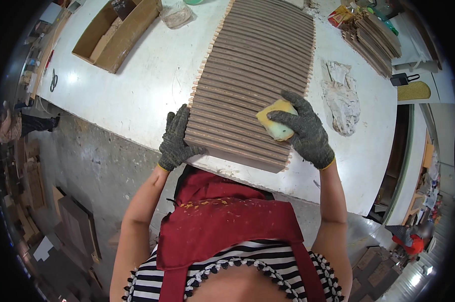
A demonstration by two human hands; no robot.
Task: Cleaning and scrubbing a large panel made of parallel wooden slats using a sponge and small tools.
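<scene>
A long row of brown wooden boards [237,95], packed side by side with their edges up, runs away from me across the white table. My right hand [308,132], in a dark grey knit glove, grips a yellow and pale green sponge [277,121] over the near right part of the row. My left hand [175,139], gloved the same way, rests against the row's near left corner. Its fingers are stretched along the side, and the thumb reaches across the front. Nothing shows in that hand.
On the white table [137,100] stand an open cardboard box [118,45] and a clear plastic bag [177,15]. Scissors [54,80] lie near its left edge. To the right are a crumpled whitish cloth or plastic sheet [342,103] and a stack of brown boards [369,43].
</scene>
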